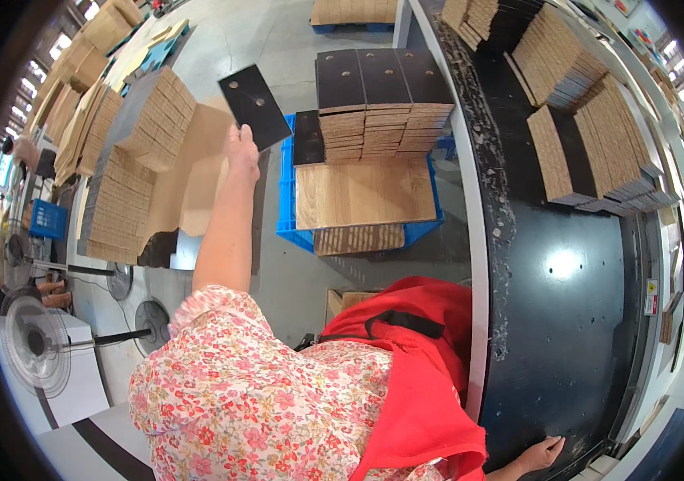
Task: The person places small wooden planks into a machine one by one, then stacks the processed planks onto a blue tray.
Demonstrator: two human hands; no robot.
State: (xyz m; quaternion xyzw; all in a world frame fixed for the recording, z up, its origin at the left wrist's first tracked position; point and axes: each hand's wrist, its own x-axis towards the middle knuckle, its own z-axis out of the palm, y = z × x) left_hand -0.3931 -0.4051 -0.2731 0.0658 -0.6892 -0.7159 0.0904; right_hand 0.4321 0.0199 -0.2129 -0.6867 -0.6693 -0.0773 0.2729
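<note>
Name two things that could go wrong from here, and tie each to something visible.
The left hand grips the panel near one corner, so it might tip or slip. The stacks at the far end of the crate have uneven edges, so a knock might shift them.

Left fingers hold a black two-holed board near stacked panels; right fingers are at a dark bench.

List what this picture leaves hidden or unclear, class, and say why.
All in the head view:
Black panel in the left hand: underside, facing away from the camera.
Right hand: its forearm, mostly cut off by the lower edge.
Blue base: middle, covered by the wood-grain board.
Label: print, too small.
</note>
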